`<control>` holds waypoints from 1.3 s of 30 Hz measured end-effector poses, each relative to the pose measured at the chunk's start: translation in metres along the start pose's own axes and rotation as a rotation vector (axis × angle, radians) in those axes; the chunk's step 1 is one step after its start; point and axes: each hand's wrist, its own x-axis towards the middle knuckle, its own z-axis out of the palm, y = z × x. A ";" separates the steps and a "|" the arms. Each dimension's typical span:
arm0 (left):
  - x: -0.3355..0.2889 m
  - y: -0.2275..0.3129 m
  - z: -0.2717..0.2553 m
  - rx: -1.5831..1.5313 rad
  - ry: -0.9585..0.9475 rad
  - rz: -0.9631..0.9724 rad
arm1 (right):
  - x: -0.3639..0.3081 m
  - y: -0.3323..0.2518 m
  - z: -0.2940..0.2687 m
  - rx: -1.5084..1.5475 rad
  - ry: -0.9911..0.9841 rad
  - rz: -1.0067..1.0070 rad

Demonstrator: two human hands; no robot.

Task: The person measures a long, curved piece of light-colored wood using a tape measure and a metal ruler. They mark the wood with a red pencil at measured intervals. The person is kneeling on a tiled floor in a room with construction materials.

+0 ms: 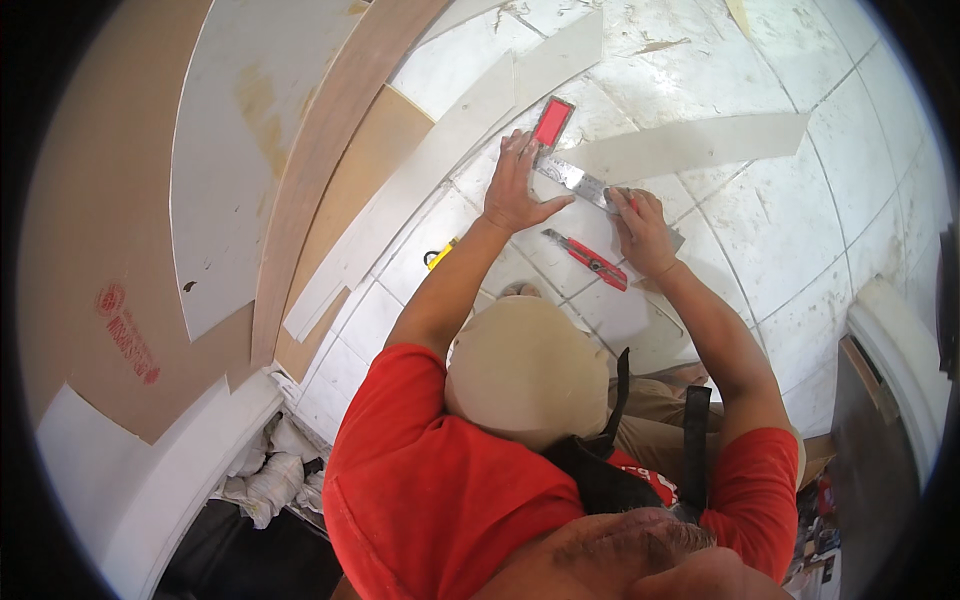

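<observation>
White sacks [275, 487] slump in a gap past the lower left edge of the tiled floor [840, 205], their contents hidden from me. My arms reach forward over the tiles, and my left hand [512, 188] is spread wide, fingers straight against the corner of the try square [577, 181], thumb stuck out to the side. My right hand [647, 232] is curled in at the far end of the blade, a bit of red showing at the fingers; I can't tell what it grips. So the square lies between my hands, its red handle beyond my left fingertips, its blade beside the left end of a pale board strip [690, 145]. Nearer me lies a red utility knife [590, 262].
</observation>
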 end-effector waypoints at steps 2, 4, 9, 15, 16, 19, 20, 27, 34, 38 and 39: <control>0.003 0.004 -0.001 -0.020 -0.020 0.009 | -0.004 -0.001 0.003 0.028 0.017 0.000; 0.006 0.006 0.000 -0.029 -0.029 0.011 | -0.008 0.000 0.001 -0.004 0.022 0.012; 0.011 0.010 0.006 -0.032 -0.035 -0.008 | -0.009 0.001 -0.004 -0.009 0.034 0.032; 0.012 0.011 0.006 -0.034 -0.022 0.012 | -0.010 0.001 -0.002 -0.006 0.046 0.044; 0.013 0.011 0.007 -0.030 -0.023 0.013 | -0.010 0.003 0.000 -0.010 0.047 0.051; 0.012 0.010 0.008 -0.024 -0.023 0.011 | -0.012 0.005 0.001 0.016 0.042 0.085; 0.012 0.010 0.008 -0.025 -0.020 0.008 | -0.012 0.005 0.001 0.030 0.039 0.098; 0.013 0.012 0.006 0.014 -0.025 -0.026 | -0.007 0.004 -0.002 0.024 0.047 0.066; 0.014 0.013 0.004 0.015 -0.036 -0.004 | -0.005 0.003 -0.002 0.029 0.035 0.058; 0.013 0.010 0.005 0.016 -0.050 -0.018 | -0.004 0.004 -0.002 0.041 0.017 0.065; 0.012 0.010 0.006 0.016 -0.053 -0.023 | -0.005 0.004 -0.001 0.039 0.020 0.060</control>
